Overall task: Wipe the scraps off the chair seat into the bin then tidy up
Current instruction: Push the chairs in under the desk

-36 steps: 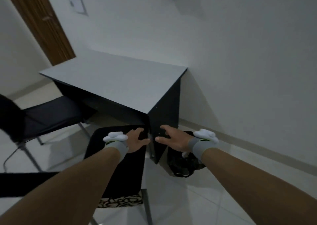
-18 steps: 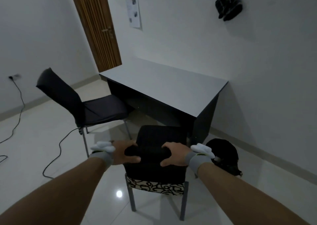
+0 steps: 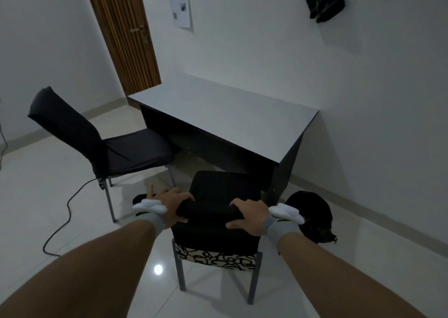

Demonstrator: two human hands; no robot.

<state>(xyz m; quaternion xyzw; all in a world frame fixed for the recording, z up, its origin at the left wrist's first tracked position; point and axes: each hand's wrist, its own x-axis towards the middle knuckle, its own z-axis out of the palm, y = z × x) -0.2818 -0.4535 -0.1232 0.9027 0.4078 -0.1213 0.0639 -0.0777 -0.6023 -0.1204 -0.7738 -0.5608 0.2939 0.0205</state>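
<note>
Both your bare forearms run up from the bottom corners of the frame toward the middle, each with a grey wristband with a white lump on it. Your left hand (image 3: 172,205) is curled over the left end of the backrest of the black fabric-covered chair with grey metal legs (image 3: 219,230), fingers wrapped on the top edge, thumb down the near side. Your right hand (image 3: 249,214) does the same at the right end, so you're gripping the backrest top with both hands.

The chair sits dead centre in the lower half, its seat stretching away from your hands toward the grey-topped desk with dark sides (image 3: 225,116) in the middle of the frame. There's a black-and-white swirly patterned panel under the backrest cover. The round black bin with a black liner (image 3: 312,217) stands on the white tiled floor just right of your right wrist, by the desk's near corner. A second black covered chair (image 3: 101,138) sits at left, with a black cable (image 3: 65,218) trailing under it.
</note>
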